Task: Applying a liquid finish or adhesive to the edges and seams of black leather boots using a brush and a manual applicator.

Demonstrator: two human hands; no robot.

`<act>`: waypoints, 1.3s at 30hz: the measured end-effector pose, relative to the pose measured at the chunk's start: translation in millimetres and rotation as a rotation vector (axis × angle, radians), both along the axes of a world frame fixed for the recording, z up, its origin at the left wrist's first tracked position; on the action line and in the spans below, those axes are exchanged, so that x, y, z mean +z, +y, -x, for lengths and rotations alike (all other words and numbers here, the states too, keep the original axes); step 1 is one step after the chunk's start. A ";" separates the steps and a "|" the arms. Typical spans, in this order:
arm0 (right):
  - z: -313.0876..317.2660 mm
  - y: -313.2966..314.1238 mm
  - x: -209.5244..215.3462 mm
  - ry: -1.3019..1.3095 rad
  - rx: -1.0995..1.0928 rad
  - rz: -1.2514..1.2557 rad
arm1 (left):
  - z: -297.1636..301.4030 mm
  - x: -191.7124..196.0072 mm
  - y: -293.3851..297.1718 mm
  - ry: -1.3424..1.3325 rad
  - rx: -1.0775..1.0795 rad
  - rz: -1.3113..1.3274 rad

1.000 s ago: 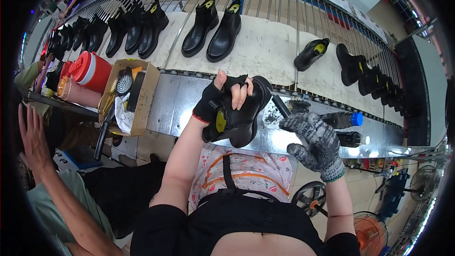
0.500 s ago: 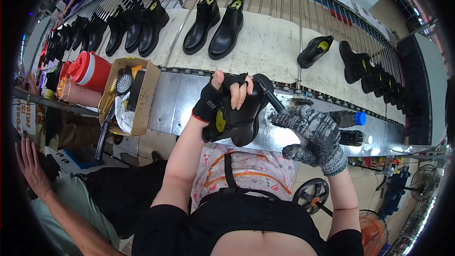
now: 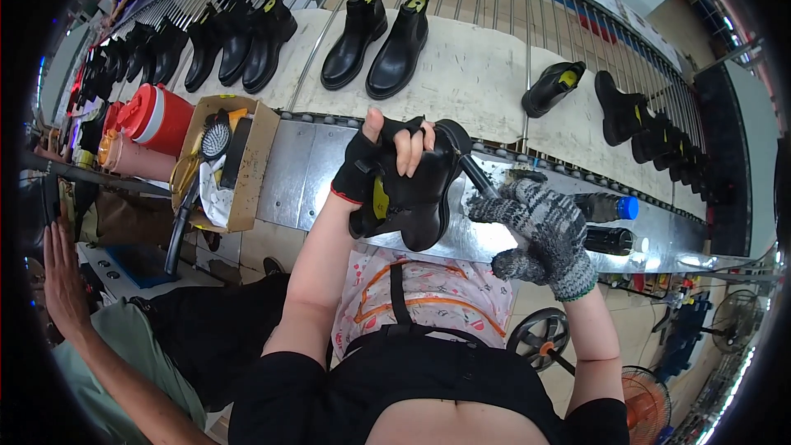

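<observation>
My left hand (image 3: 362, 161), in a black fingerless glove with red trim, grips a black ankle boot (image 3: 422, 208). The boot is tilted on its side, and its yellow lining shows at the opening near my wrist. My right hand (image 3: 544, 235), in a grey knitted glove, closes on a dark, rod-shaped tool (image 3: 478, 175). The tool's far end meets the boot by the edge of its sole. Whether it has bristles or a tip there is hidden. Both hands are above the metal ledge (image 3: 301, 156).
A conveyor of metal rods (image 3: 486, 49) with pale sheets carries several black boots (image 3: 400, 45). At left stand an open cardboard box (image 3: 255, 156) of brushes and a red jug (image 3: 156, 119). Bottles (image 3: 601, 208) lie at right. A co-worker's arm (image 3: 107, 354) reaches in at lower left.
The boot and tool have shifted slightly, still in contact. The co-worker's hand at the left edge has moved a little to the right. My grips look the same.
</observation>
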State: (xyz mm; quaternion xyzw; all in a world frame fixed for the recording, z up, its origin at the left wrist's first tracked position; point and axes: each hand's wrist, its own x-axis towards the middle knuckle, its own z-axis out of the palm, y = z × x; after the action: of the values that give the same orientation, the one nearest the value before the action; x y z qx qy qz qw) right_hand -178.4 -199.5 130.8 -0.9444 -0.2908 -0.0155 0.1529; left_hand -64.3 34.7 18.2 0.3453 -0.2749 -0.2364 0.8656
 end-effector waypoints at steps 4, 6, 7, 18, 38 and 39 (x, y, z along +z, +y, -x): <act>-3.8 7.4 -19.5 0.054 0.030 -0.043 | -7.6 -7.0 9.9 0.060 0.069 0.051; -4.5 11.1 -35.1 0.030 0.032 -0.043 | -11.0 -9.3 12.8 0.071 0.088 0.056; -5.8 13.1 -41.6 0.061 0.034 -0.046 | -12.5 -11.8 14.9 0.124 0.102 0.110; -7.8 32.2 -71.9 0.073 0.050 -0.156 | -21.0 -20.9 36.0 0.240 0.226 0.165; -15.3 20.5 -85.0 0.138 0.193 -0.332 | -43.7 -50.0 54.6 0.243 0.177 0.288; -15.9 19.5 -83.0 0.220 0.211 -0.306 | -46.3 -54.6 57.4 0.249 0.186 0.270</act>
State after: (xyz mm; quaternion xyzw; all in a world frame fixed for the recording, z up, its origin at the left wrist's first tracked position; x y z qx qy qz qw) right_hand -162.5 -180.0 47.7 -0.8704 -0.3639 0.0600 0.3261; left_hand -18.0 92.1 -36.4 0.2183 -0.1619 -0.1571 0.9494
